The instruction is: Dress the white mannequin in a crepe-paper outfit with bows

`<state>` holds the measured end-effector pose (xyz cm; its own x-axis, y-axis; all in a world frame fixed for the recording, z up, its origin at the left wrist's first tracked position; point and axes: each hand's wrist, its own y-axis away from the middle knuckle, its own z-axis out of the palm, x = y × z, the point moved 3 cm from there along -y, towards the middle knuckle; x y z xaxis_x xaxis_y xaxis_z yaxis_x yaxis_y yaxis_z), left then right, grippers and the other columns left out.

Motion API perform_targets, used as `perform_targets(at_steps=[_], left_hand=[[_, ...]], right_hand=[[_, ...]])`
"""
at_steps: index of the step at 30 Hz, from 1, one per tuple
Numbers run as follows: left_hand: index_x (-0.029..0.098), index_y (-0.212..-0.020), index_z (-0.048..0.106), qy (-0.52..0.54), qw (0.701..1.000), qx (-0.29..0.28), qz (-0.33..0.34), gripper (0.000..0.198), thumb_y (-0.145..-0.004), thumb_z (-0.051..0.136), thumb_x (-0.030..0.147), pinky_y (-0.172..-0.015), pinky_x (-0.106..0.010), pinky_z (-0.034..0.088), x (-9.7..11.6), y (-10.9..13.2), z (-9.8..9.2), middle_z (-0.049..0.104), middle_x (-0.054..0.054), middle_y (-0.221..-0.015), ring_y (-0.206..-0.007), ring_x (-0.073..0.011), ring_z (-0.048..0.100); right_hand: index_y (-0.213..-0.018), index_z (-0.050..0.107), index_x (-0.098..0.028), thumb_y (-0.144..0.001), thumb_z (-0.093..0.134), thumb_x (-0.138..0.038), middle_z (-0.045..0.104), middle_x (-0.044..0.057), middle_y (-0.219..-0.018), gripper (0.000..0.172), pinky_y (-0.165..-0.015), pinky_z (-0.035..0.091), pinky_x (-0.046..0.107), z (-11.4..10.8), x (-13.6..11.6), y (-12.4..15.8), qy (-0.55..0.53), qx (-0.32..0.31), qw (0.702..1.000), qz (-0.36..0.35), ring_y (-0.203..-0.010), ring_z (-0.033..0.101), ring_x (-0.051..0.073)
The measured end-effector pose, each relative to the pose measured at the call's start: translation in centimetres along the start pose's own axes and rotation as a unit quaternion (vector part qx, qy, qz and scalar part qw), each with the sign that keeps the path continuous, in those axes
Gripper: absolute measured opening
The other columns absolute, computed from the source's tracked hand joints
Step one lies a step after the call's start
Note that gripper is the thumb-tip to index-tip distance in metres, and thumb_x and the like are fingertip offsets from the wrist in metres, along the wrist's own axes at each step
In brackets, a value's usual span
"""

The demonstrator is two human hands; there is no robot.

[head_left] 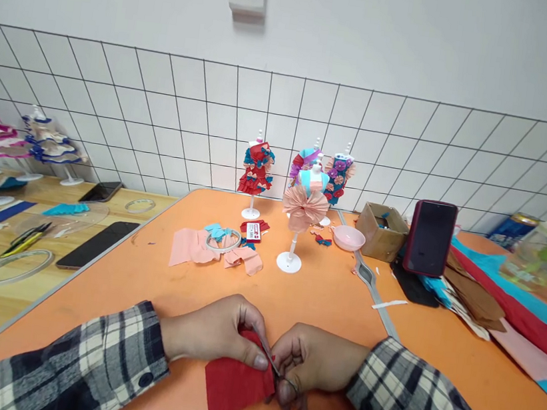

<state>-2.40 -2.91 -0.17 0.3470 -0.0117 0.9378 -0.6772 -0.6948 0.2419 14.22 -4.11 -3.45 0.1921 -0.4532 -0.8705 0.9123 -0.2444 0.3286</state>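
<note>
Near the front edge of the orange table, my left hand point(221, 332) pinches a piece of red crepe paper point(236, 388) between thumb and fingers. The paper hangs down below that hand. My right hand point(310, 364) is closed around the handles of small scissors point(271, 358), whose blades lie at the paper's right edge by my left thumb. Farther back stands a small white dress form point(313, 182) with a light blue top and a pleated pink paper fan point(305, 206) on its front.
Pink paper scraps point(195, 246) and a tape roll point(223, 241) lie at centre left. Decorated dress forms point(256, 169) stand behind. A pink dish point(348, 238), cardboard box point(381, 231) and upright phone point(430, 238) are at right. Yellow-handled scissors point(25, 241) lie at left.
</note>
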Motion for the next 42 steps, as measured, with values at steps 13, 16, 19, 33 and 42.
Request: perform_targets(at_steps=[13,16,19,33,42], left_hand=[[0.016,-0.074,0.072,0.035,0.999,0.021,-0.027,0.032,-0.058,0.085,0.04,-0.059,-0.02,0.043,-0.4,-0.1,-0.1,0.073,0.0,-0.072,-0.062,-0.0114,0.059],[0.016,-0.074,0.072,0.039,0.999,0.015,-0.028,0.033,-0.058,0.085,0.042,-0.059,-0.02,0.043,-0.3,-0.1,0.0,0.073,0.001,-0.071,-0.062,-0.0113,0.059],[0.016,-0.074,0.072,0.03,0.999,0.004,-0.02,0.03,-0.061,0.083,0.041,-0.059,-0.02,0.042,-0.1,-0.1,0.0,0.071,0.001,-0.07,-0.061,-0.0108,0.057],[0.016,-0.083,0.075,0.028,0.999,-0.006,0.034,0.032,-0.078,0.071,0.047,-0.074,-0.025,0.047,0.3,-0.2,0.6,0.074,-0.003,-0.082,-0.075,-0.0172,0.064],[0.025,-0.145,0.04,-0.273,0.916,0.277,0.096,0.054,-0.094,0.043,0.041,-0.11,-0.043,0.032,0.0,-0.2,-5.4,0.05,-0.009,-0.144,-0.131,-0.0283,0.043]], right_hand=[[-0.082,0.065,-0.008,-0.057,0.083,-0.055,0.065,0.002,-0.068,0.056,-0.043,0.053,0.018,-0.3,-0.2,0.2,-0.021,-0.014,0.999,-0.036,-0.047,0.057,0.007],[-0.081,0.065,-0.008,-0.057,0.084,-0.053,0.059,-0.002,-0.059,0.054,-0.046,0.055,0.02,-0.2,-0.3,0.2,-0.006,-0.01,0.999,-0.035,-0.046,0.057,0.008],[-0.081,0.066,-0.008,-0.058,0.085,-0.051,0.055,-0.005,-0.052,0.052,-0.047,0.055,0.02,-0.3,-0.3,0.2,0.007,-0.006,0.999,-0.031,-0.042,0.055,0.007],[-0.103,0.057,-0.01,-0.065,0.076,-0.058,0.065,0.001,-0.063,0.064,-0.04,0.049,0.021,-1.3,-0.8,1.1,-0.02,-0.009,0.996,-0.09,-0.041,0.055,0.01],[-0.078,0.066,-0.018,-0.066,0.077,-0.037,0.061,0.003,-0.093,0.025,-0.07,0.043,0.027,-6.1,-4.6,4.9,0.461,0.491,0.733,-0.099,-0.082,0.058,0.017]])
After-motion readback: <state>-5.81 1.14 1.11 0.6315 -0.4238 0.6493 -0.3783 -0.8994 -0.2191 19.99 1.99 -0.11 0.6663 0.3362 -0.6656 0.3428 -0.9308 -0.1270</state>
